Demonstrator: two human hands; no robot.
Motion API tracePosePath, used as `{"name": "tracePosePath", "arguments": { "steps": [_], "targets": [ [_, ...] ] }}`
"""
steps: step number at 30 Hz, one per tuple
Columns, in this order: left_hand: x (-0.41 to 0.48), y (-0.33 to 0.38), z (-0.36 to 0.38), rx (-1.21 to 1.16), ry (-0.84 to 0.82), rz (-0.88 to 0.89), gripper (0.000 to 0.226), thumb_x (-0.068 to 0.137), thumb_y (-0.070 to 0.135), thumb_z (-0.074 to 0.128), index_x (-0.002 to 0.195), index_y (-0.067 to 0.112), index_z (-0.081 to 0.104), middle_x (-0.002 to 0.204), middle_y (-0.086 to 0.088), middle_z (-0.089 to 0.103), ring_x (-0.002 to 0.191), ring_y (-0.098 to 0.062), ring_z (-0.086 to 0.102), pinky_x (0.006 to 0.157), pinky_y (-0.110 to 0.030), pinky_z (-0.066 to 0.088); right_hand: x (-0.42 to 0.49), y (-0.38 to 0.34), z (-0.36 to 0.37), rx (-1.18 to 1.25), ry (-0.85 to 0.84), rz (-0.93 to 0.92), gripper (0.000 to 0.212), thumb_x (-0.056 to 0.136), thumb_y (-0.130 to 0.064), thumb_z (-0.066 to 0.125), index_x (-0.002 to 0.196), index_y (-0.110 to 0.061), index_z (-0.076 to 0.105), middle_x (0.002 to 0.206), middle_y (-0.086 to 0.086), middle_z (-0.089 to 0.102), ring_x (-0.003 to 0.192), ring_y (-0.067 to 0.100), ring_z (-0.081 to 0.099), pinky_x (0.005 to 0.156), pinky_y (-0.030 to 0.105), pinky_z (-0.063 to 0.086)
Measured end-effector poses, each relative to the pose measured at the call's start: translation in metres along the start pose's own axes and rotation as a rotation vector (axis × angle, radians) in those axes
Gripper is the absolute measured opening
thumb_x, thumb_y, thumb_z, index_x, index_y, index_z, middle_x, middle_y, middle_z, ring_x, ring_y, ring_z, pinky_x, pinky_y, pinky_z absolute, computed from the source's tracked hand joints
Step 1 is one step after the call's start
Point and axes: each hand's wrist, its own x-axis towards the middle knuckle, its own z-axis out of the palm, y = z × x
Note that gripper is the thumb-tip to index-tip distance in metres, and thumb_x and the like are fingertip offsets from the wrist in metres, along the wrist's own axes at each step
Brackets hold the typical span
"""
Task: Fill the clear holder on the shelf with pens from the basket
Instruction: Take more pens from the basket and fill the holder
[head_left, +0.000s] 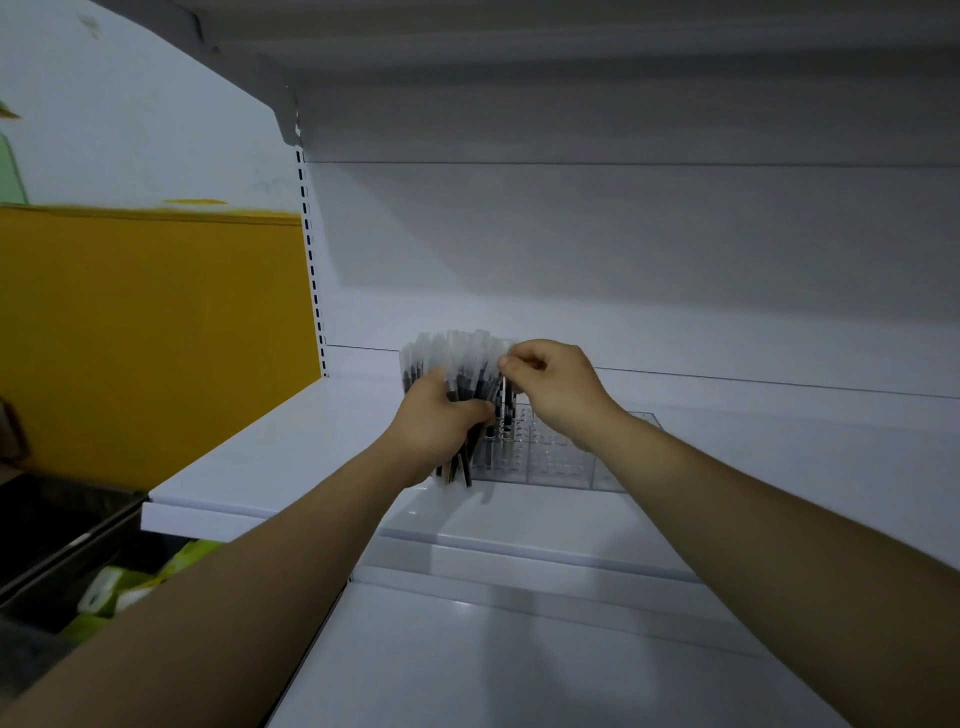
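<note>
My left hand (441, 415) grips a thick bundle of pens (457, 364) with black barrels and frosted clear caps, fanned out above the white shelf (291, 441). My right hand (550, 384) pinches the cap end of one pen at the right side of the bundle. Just behind and below the hands stands the clear holder (550, 457), a low transparent box with a grid of holes in its top. A few pens stand in its left end, partly hidden by my left hand. The basket is not in view.
A second white shelf (519, 649) runs below, and another one overhangs at the top. To the left are a yellow wall panel (156, 338), a dark bin (52, 530) and green-and-white packages (119, 587) at the lower left.
</note>
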Motion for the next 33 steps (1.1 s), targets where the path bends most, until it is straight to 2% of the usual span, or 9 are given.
{"name": "tracePosePath", "arguments": {
  "steps": [3, 7, 9, 13, 16, 21, 25, 30, 33],
  "targets": [
    [0.000, 0.000, 0.001, -0.013, 0.007, -0.004, 0.016, 0.090, 0.006, 0.060, 0.095, 0.020, 0.066, 0.092, -0.009, 0.072, 0.087, -0.025, 0.069, 0.077, -0.032, 0.056, 0.002, -0.003, -0.002, 0.088, 0.035, 0.038, 0.009, 0.093, -0.023, 0.060, 0.088, -0.016, 0.058, 0.093, 0.006, 0.066, 0.080, 0.019, 0.065, 0.074, 0.032, 0.055],
    [0.001, -0.003, -0.005, -0.012, 0.060, -0.052, 0.011, 0.093, 0.009, 0.060, 0.102, 0.014, 0.061, 0.088, -0.007, 0.069, 0.077, -0.017, 0.065, 0.061, -0.017, 0.054, 0.006, -0.011, -0.010, 0.249, 0.200, 0.038, 0.013, 0.096, -0.020, 0.054, 0.085, -0.020, 0.047, 0.096, 0.015, 0.065, 0.067, 0.021, 0.065, 0.060, 0.028, 0.056],
    [0.001, -0.005, -0.008, -0.024, 0.054, -0.070, 0.010, 0.093, 0.007, 0.058, 0.101, 0.012, 0.061, 0.084, -0.008, 0.070, 0.077, -0.018, 0.066, 0.066, -0.021, 0.057, 0.008, -0.010, -0.013, 0.215, 0.252, -0.009, 0.014, 0.097, -0.022, 0.053, 0.085, -0.024, 0.046, 0.095, 0.014, 0.065, 0.073, 0.022, 0.066, 0.059, 0.026, 0.056],
    [0.001, -0.010, -0.011, -0.022, 0.044, -0.074, 0.012, 0.093, 0.005, 0.058, 0.097, 0.016, 0.062, 0.085, -0.009, 0.068, 0.082, -0.023, 0.066, 0.080, -0.036, 0.058, 0.008, 0.000, -0.011, 0.073, 0.249, -0.041, 0.010, 0.097, -0.026, 0.053, 0.088, -0.027, 0.047, 0.086, 0.004, 0.065, 0.080, 0.028, 0.067, 0.077, 0.048, 0.057],
    [0.001, -0.011, -0.013, -0.014, 0.047, -0.077, 0.013, 0.093, 0.006, 0.057, 0.102, 0.016, 0.060, 0.087, -0.008, 0.068, 0.081, -0.021, 0.066, 0.076, -0.031, 0.058, 0.007, 0.005, -0.008, -0.036, 0.194, -0.055, 0.005, 0.097, -0.027, 0.052, 0.097, -0.023, 0.048, 0.086, 0.002, 0.065, 0.081, 0.027, 0.066, 0.078, 0.045, 0.056],
    [0.000, -0.011, -0.015, -0.004, 0.057, -0.087, 0.014, 0.093, 0.004, 0.056, 0.099, 0.017, 0.058, 0.081, -0.003, 0.064, 0.071, -0.013, 0.062, 0.055, -0.012, 0.049, 0.002, 0.009, 0.001, -0.168, 0.109, -0.107, 0.009, 0.099, -0.027, 0.049, 0.103, -0.020, 0.048, 0.085, 0.002, 0.063, 0.079, 0.022, 0.061, 0.066, 0.031, 0.048],
    [-0.001, -0.012, -0.016, -0.005, 0.064, -0.065, 0.015, 0.092, 0.004, 0.058, 0.098, 0.018, 0.060, 0.079, 0.001, 0.065, 0.067, -0.006, 0.063, 0.054, -0.010, 0.048, 0.000, 0.012, 0.011, -0.253, 0.052, -0.100, 0.015, 0.099, -0.028, 0.047, 0.108, -0.016, 0.050, 0.091, 0.016, 0.065, 0.078, 0.033, 0.061, 0.065, 0.037, 0.049],
    [0.000, -0.013, -0.016, -0.012, 0.079, -0.054, 0.014, 0.092, 0.008, 0.059, 0.099, 0.020, 0.060, 0.081, 0.004, 0.067, 0.068, -0.004, 0.064, 0.053, -0.006, 0.045, 0.007, 0.019, 0.014, -0.335, 0.016, -0.044, 0.017, 0.099, -0.031, 0.048, 0.101, -0.014, 0.050, 0.077, 0.012, 0.063, 0.066, 0.026, 0.055, 0.062, 0.034, 0.044],
    [-0.001, -0.012, -0.015, -0.033, 0.077, -0.052, 0.015, 0.092, 0.008, 0.060, 0.093, 0.024, 0.061, 0.082, 0.003, 0.068, 0.072, -0.008, 0.065, 0.057, -0.009, 0.048, 0.006, 0.021, 0.015, -0.345, 0.029, -0.008, 0.020, 0.098, -0.033, 0.049, 0.104, -0.013, 0.051, 0.085, 0.007, 0.061, 0.074, 0.021, 0.055, 0.067, 0.031, 0.044]
  ]
}}
